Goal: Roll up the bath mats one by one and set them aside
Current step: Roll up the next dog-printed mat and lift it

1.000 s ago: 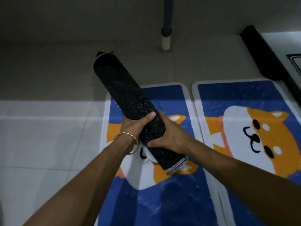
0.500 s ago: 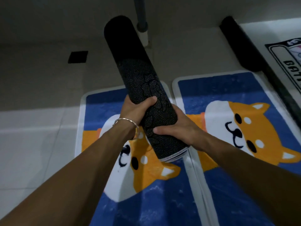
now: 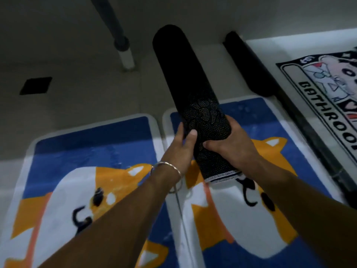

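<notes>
A rolled-up bath mat (image 3: pixel 193 89), black dotted backing outward, is held in the air, pointing away from me. My left hand (image 3: pixel 180 149) grips its near end from the left, thumb on top. My right hand (image 3: pixel 231 146) grips the same end from the right. Under my arms, two blue bath mats with an orange-and-white dog lie flat side by side on the floor: the left mat (image 3: pixel 81 171) and the right mat (image 3: pixel 270 219). Another rolled black mat (image 3: pixel 249 64) lies on the floor at the back right.
A flat mat printed "BATHROOM" (image 3: pixel 328 97) lies at the far right beyond a dark threshold strip (image 3: pixel 313 136). A pipe (image 3: pixel 119 39) meets the tiled floor at the back. A dark square floor drain (image 3: pixel 35 85) sits at the back left.
The roll, gripped by both hands throughout, has swung to the right, from over the left dog mat to over the right one. My view has turned right, showing more of the BATHROOM mat.
</notes>
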Demonstrator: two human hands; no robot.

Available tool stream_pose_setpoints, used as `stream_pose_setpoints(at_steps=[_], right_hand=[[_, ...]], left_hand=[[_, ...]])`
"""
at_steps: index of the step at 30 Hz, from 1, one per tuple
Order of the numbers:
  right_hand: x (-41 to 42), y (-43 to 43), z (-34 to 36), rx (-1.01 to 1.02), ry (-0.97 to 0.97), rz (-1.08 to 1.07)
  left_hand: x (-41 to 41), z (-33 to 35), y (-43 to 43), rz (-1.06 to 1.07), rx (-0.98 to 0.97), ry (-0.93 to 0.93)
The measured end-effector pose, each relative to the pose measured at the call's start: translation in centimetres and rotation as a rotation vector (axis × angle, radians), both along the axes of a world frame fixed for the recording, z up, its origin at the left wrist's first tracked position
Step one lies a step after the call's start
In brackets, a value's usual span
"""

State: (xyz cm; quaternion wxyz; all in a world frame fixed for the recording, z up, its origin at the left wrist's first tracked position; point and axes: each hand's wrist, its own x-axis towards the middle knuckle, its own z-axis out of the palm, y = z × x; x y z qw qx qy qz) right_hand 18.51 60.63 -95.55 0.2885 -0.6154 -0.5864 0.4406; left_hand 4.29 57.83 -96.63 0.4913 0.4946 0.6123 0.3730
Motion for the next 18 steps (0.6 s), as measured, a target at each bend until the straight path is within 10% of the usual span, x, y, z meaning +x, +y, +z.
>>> stream_pose_setpoints(at_steps=[7, 18], right_hand=[[3.7, 6.0, -1.0, -0.024, -0.076, -0.034], [7.0, 11.8, -5.8, -0.07, -0.141, -0.048]], left_hand=[[3.3, -4.4, 2.4, -0.26, -0.039, 0.834], [3.8, -10.0, 8.9, -0.285, 0.031, 1.204]])
